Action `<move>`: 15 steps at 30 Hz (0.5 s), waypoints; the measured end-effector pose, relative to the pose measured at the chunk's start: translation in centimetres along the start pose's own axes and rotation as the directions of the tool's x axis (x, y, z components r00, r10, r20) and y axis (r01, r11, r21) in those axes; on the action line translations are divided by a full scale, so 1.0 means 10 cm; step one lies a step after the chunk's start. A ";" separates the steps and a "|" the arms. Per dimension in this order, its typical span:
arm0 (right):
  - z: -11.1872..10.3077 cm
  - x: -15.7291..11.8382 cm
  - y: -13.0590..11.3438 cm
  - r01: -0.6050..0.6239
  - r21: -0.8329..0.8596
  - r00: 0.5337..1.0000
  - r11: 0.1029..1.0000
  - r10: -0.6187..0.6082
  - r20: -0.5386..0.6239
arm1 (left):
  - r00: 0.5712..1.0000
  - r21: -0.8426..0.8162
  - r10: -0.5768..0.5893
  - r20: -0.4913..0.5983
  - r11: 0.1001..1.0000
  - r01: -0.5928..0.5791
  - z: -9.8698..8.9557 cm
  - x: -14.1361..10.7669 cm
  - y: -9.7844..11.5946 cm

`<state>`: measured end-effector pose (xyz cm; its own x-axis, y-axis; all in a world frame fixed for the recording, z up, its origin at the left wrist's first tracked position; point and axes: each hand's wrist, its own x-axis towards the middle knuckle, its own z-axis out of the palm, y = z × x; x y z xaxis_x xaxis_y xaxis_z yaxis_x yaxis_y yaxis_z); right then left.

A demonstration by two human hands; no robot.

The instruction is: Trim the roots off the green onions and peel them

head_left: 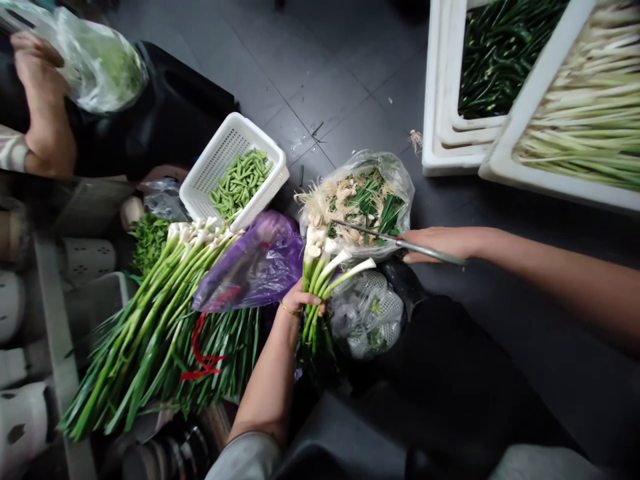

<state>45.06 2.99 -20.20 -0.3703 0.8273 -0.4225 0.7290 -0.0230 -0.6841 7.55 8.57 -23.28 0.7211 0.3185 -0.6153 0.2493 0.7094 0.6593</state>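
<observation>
My left hand (303,298) is closed round a small bunch of scallions (320,270), white ends pointing away from me. My right hand (440,243) grips a knife (425,249) by its metal handle. Its narrow blade points left, just beyond the white ends of the bunch. Below the blade, an open clear plastic bag (407,183) holds cut roots and green scraps (370,200). To the left of my left hand, a purple plastic bag (260,267) rests on a large pile of scallions (145,320) with their white ends showing. A red tie (200,353) lies among the leaves.
A white basket (200,177) holds green bean pods (243,180). White crates at the right carry green peppers (500,53) and pale long stalks (590,120). Another person's hand (37,60) is by a bag of greens (110,67). Shelving (60,360) stands at left.
</observation>
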 end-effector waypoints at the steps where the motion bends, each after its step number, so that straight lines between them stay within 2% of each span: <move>1: -0.01 0.02 -0.04 0.036 -0.034 0.996 0.999 -0.033 0.079 | 0.999 -0.016 -0.022 0.043 1.000 0.023 0.00 0.01 -0.03; 2: -0.01 0.05 -0.08 0.081 -0.056 0.985 0.995 -0.072 0.160 | 0.996 -0.029 -0.047 0.078 0.998 0.050 0.00 0.03 -0.05; 3: 0.00 0.08 -0.12 0.115 -0.079 0.976 0.990 -0.098 0.193 | 0.991 -0.037 -0.077 0.107 0.996 0.082 0.00 0.04 -0.07; 6: 0.05 0.13 -0.18 0.127 -0.135 0.980 0.983 -0.103 0.171 | 0.976 -0.051 -0.164 0.141 0.984 0.173 0.02 0.08 -0.10; 12: 0.05 0.17 -0.06 -0.050 -0.332 0.993 0.942 0.082 0.084 | 0.964 -0.057 -0.202 0.173 0.975 0.215 0.04 0.12 -0.09; 15: 0.06 0.18 0.09 -0.132 -0.226 0.987 0.965 0.148 0.056 | 0.974 -0.055 -0.173 0.144 0.982 0.182 0.05 0.16 -0.06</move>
<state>44.73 4.11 -21.97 -0.2899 0.7819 -0.5519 0.8827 -0.0045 -0.4700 8.88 8.27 -24.45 0.7527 0.0969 -0.6512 0.3407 0.7891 0.5111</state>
